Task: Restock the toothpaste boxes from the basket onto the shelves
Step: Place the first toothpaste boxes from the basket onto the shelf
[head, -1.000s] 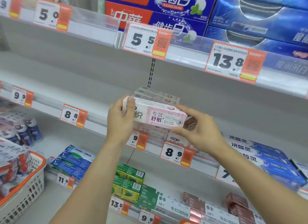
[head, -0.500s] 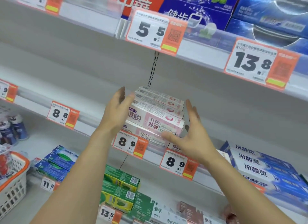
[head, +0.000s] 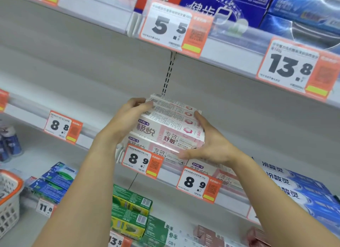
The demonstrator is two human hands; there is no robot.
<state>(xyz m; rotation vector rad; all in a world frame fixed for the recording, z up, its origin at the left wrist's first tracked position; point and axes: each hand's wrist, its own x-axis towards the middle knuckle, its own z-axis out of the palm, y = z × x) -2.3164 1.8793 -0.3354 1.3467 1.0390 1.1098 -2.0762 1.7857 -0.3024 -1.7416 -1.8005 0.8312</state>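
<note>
Hands frame a stack of white-and-pink cardboard toothpaste boxes (head: pixel 168 129) on the middle grey metal shelf (head: pixel 103 136). The left hand (head: pixel 127 120) lies against the stack's left end, its fingers bent over the upper boxes and its thumb (head: pixel 145 104) laid on the top edge, so its grip clasps that end. The right hand (head: pixel 211 142) is flat against the right end, fingers straight and pointing up along the box ends, thumb stretched out under the front lower corner; its grip is released, only pressing. The stack stands several boxes high between the two palms, long sides facing out, at the shelf's front edge.

Just below the left grip a white-and-orange paper price tag marked 8.9 (head: pixel 142 160) hangs on the shelf rail, covering part of the lowest box. A second tag of the same kind (head: pixel 199 186) hangs below the right wrist, in front of another white-and-pink box (head: pixel 211 168) lying on the same shelf. Well to the left of the left grip, at the frame's edge, the white plastic basket with an orange rim (head: pixel 10 197) shows, its contents out of sight. Below both forearms, green-and-yellow boxes (head: pixel 130 213) sit on the lower shelf. To the right of the right forearm lie blue-and-white boxes (head: pixel 294 189). Above both grips, the upper shelf carries red-and-blue boxes (head: pixel 211 6) behind a tag marked 5.5 (head: pixel 174 29).
</note>
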